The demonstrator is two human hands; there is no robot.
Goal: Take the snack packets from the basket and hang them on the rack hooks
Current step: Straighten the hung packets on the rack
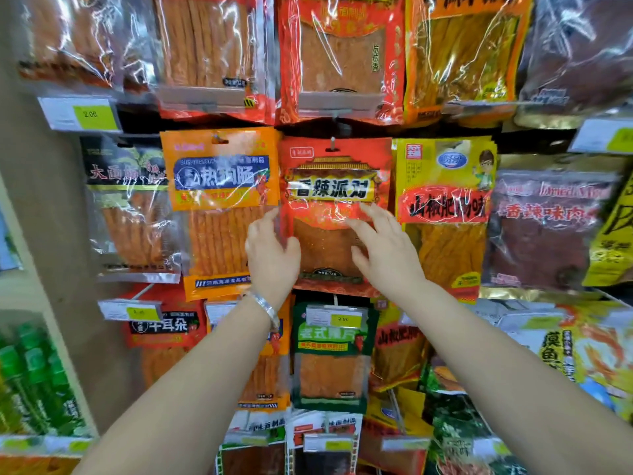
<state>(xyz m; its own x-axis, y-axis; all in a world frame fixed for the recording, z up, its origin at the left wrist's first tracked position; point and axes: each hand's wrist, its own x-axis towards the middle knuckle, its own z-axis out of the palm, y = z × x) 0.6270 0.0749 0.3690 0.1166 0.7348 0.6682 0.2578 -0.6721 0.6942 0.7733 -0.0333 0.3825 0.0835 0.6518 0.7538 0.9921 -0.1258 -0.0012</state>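
A red snack packet (334, 186) with a yellow label hangs on a rack hook (332, 142) at the middle of the rack. My left hand (272, 250) rests at the packet's lower left edge, fingers spread. On the packet's right side, my right hand (383, 246) lies with its fingers apart, touching the front. Neither hand grips anything. No basket is in view.
Packets hang all around: an orange one (219, 169) to the left, a yellow one (445, 186) to the right, a green one (332, 354) below, red ones above. Price tags (82, 113) stick out on hook ends. A beige post (48, 217) stands at the left.
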